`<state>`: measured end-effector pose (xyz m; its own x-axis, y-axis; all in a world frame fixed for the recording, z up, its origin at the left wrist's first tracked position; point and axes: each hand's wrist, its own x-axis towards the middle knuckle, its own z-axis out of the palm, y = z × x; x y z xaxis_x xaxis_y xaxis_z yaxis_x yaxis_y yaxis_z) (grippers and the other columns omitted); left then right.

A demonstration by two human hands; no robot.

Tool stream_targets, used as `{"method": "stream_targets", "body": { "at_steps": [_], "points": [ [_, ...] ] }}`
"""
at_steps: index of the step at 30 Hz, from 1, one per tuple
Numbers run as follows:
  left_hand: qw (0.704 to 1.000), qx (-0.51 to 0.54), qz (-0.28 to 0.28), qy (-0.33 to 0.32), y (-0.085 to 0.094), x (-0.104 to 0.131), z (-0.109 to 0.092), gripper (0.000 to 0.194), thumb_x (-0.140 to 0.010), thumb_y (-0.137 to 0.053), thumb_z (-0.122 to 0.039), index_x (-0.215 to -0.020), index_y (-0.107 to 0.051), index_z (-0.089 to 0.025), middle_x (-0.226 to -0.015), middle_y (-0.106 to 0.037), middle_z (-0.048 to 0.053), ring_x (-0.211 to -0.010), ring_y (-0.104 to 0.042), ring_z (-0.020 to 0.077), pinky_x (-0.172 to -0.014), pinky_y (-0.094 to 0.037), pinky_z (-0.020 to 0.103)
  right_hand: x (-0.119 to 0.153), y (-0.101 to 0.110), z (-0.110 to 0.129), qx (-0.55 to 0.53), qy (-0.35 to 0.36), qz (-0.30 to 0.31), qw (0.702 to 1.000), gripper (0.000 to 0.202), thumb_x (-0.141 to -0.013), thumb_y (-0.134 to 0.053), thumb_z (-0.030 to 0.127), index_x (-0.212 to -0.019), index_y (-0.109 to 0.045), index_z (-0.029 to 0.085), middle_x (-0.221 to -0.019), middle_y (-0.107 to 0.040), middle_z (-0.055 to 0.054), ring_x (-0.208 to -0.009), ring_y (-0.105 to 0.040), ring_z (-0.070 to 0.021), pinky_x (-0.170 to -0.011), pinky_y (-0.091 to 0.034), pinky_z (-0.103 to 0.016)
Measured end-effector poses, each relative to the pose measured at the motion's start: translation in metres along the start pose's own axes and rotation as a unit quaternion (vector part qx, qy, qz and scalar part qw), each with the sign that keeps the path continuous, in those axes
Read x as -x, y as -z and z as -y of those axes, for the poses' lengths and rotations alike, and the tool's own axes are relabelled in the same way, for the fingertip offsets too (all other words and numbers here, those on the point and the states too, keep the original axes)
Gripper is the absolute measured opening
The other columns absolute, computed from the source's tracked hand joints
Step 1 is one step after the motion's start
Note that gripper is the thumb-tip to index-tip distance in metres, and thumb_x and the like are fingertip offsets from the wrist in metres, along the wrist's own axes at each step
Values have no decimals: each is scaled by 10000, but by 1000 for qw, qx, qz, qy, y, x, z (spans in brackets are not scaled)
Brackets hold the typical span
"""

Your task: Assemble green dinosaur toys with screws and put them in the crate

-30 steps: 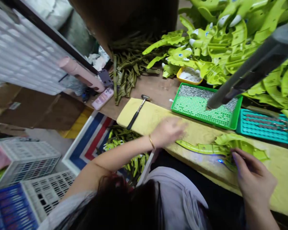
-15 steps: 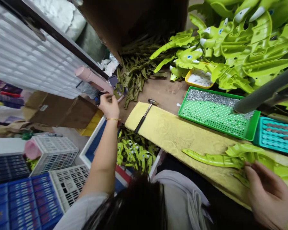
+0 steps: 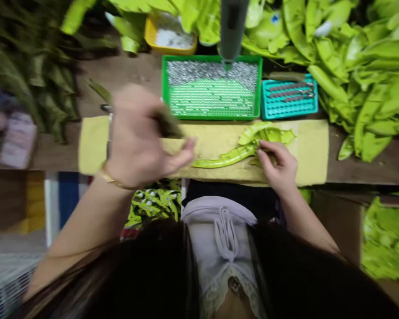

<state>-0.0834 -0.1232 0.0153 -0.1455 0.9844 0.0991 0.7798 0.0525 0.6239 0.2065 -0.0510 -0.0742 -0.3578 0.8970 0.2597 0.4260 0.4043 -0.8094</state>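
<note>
My left hand [image 3: 136, 137], smeared by motion, is raised over the left part of the yellow padded cloth [image 3: 312, 153]. Its fingers are closed round an olive-green plastic piece [image 3: 170, 125], whose ends poke out on both sides. My right hand [image 3: 281, 170] pinches a lime-green plastic dinosaur half-shell [image 3: 226, 156] between thumb and fingers; the shell lies on the cloth, hollow side up, its long tail pointing left. Behind my left hand a hammer is mostly hidden.
Behind the cloth stand a green tray [image 3: 213, 116] of small metal pins, a teal tray [image 3: 289, 113] with metal bits and a yellow dish [image 3: 171, 49]. A grey tool shaft [image 3: 232, 31] hangs over the green tray. Lime shells [image 3: 369, 79] heap right, olive pieces [image 3: 23, 75] left.
My left hand has come from beside the pink bottle at the left to above the cloth, now with an olive-green piece. My right hand still pinches the lime-green shell. The view has swung right.
</note>
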Motion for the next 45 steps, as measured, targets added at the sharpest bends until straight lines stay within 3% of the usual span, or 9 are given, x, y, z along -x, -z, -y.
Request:
{"method": "stream_targets", "body": {
  "at_steps": [3,9,14,18,26,36,39,42,45],
  "points": [
    [970,-110,132,-173,-65,-18,-39,288,-930,-464,-304,-1093,-586,-100,-1087,-574,156,-1077,-540,319,-964,-437,559,0,8,-4,-23,35,21,999,199,-854,-614,226,-1036,-695,238,-941,-739,-59,-892,-677,-175,-709,-575,-312],
    [960,-170,171,-145,-127,-21,-57,439,-923,-464,-220,-1307,-472,-8,-1200,-527,224,-1147,-503,360,-924,-473,493,6,32,-13,-45,77,110,990,156,-854,-627,264,-987,-701,234,-902,-737,-48,-848,-679,-162,-760,-562,-333],
    [963,-173,170,-119,-141,-12,-62,490,-949,-414,-255,-1363,-450,4,-1204,-534,245,-1110,-512,350,-909,-471,485,-15,42,-23,4,107,87,991,194,-905,-573,348,-1017,-705,263,-962,-747,-31,-918,-680,-176,-856,-528,-378],
    [967,-182,144,-109,-148,-8,-55,525,-956,-420,-296,-1399,-436,-15,-1212,-537,237,-1106,-508,340,-914,-456,476,-39,30,-36,140,161,178,961,287,-903,-550,464,-1119,-673,319,-1214,-680,-12,-1194,-561,-235,-1047,-384,-489],
    [975,-138,102,-142,-139,-12,-30,443,-975,-408,-401,-1319,-576,-179,-1183,-584,153,-1086,-527,301,-942,-428,480,-23,15,-36,238,123,115,956,316,-908,-517,474,-1162,-657,349,-1256,-630,-34,-1173,-491,-264,-974,-403,-486],
    [963,-92,176,-180,-135,-32,-19,424,-968,-434,-373,-1324,-574,-190,-1330,-589,122,-1182,-473,325,-990,-393,524,-25,11,-31,229,92,137,959,290,-897,-531,480,-1120,-661,347,-1305,-610,-26,-1201,-470,-272,-976,-386,-481],
    [965,-102,143,-197,-138,-21,-8,404,-958,-471,-422,-1303,-579,-243,-1373,-574,85,-1248,-464,321,-1047,-353,547,-24,11,-31,248,100,131,955,272,-896,-536,473,-1103,-664,350,-1300,-622,-19,-1194,-487,-266,-957,-388,-464],
    [976,-106,11,-190,-131,10,0,363,-897,-591,-402,-1242,-594,-290,-1317,-592,78,-1229,-504,307,-1067,-346,577,-23,11,-36,234,121,117,958,273,-883,-564,472,-1107,-661,349,-1281,-637,-16,-1174,-516,-250,-949,-406,-440],
    [973,9,-228,42,-118,41,7,235,-881,-615,-356,-1092,-609,-253,-1079,-639,79,-993,-618,230,-891,-508,456,-22,11,-45,188,125,92,970,285,-870,-595,458,-1123,-653,340,-1271,-641,-22,-1155,-546,-234,-942,-435,-424]
  ]
}}
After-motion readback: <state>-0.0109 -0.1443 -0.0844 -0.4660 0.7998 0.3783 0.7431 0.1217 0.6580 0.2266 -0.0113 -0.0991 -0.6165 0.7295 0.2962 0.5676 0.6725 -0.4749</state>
